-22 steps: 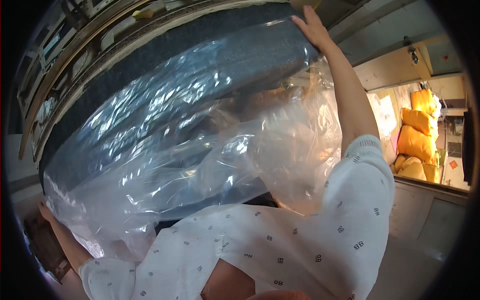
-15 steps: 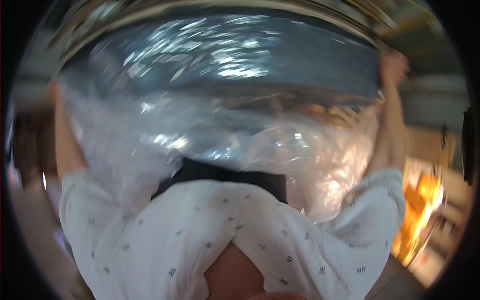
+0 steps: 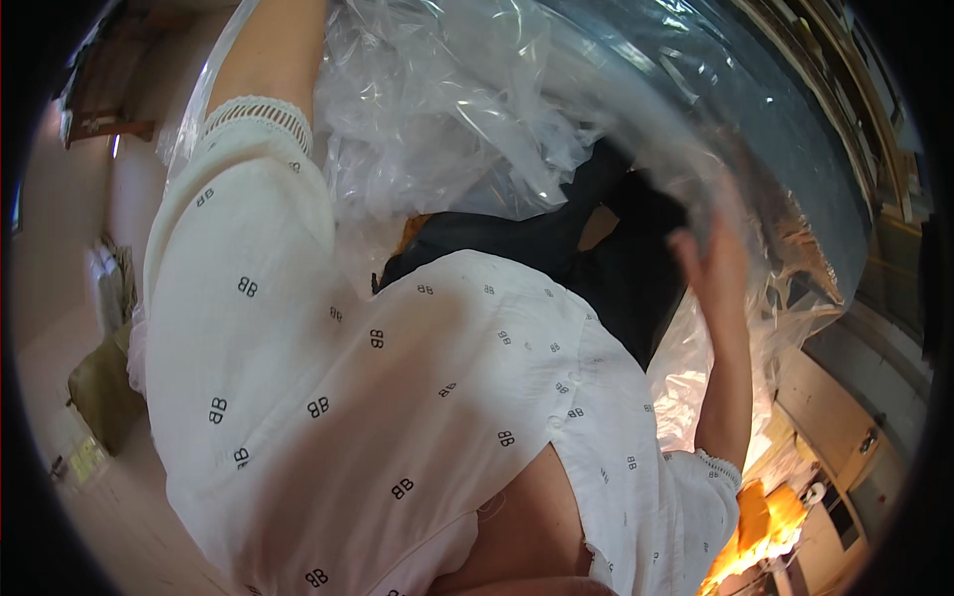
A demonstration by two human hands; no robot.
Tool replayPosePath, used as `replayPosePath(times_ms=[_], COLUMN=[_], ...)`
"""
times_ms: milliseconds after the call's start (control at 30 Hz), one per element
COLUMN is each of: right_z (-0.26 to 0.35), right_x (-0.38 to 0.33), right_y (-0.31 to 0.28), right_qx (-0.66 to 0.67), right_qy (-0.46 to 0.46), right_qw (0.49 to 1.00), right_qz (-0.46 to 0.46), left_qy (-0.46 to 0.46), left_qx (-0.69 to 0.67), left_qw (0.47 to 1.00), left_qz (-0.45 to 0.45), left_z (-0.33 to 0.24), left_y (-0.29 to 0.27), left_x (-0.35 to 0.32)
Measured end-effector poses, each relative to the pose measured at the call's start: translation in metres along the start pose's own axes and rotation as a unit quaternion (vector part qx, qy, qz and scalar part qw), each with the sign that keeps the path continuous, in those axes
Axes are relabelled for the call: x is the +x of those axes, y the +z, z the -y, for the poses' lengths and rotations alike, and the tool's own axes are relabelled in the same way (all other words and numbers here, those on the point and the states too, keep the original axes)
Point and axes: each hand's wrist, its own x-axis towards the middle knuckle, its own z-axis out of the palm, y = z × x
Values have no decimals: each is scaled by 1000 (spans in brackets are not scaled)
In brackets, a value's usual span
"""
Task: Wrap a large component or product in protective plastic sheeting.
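Clear, crumpled plastic film [image 3: 447,99] spreads in front of me, bunched in folds near my body. Beyond it on the right lies a broad, glossy blue-grey surface [image 3: 795,139], its sheen broken by bright reflections. My left arm reaches up past the upper edge, so that hand is out of sight; film hangs along the forearm. On the right, my right hand [image 3: 717,253] is against or just beside the film, thumb apart from the fingers. Its fingertips are blurred, and I make out nothing held in it.
Wooden shelving or framing [image 3: 865,99] curves along the far right. Bright orange material [image 3: 765,521] lies at lower right near a tan cabinet [image 3: 830,417]. An olive-coloured item [image 3: 104,392] is at the left. Dark trousers [image 3: 626,258] show below the film.
My view has turned, and the blue-grey surface has shifted to the right. My right hand has come down and inward from the far corner; my left hand has left the view at the top.
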Motion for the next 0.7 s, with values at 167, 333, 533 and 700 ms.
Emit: replayPosePath(times_ms=[167, 333, 533, 700], right_z=[18, 62, 47, 13], right_x=[-1, 44, 13, 11], right_y=[10, 98, 12, -204], right_qx=[260, 264, 484, 460], right_qy=[142, 34, 166, 100], right_qw=[954, 961, 856, 730], right_qz=[-37, -72, -77, -495], left_qy=[-7, 17, 32, 59], left_qx=[-10, -57, -143, -406], left_qw=[1000, 998, 989, 889], left_qz=[-5, -15, 2, 205], left_z=[4, 9, -41, -102], left_y=[-7, 6, -45, -58], left_x=[18, 3, -45, -118])
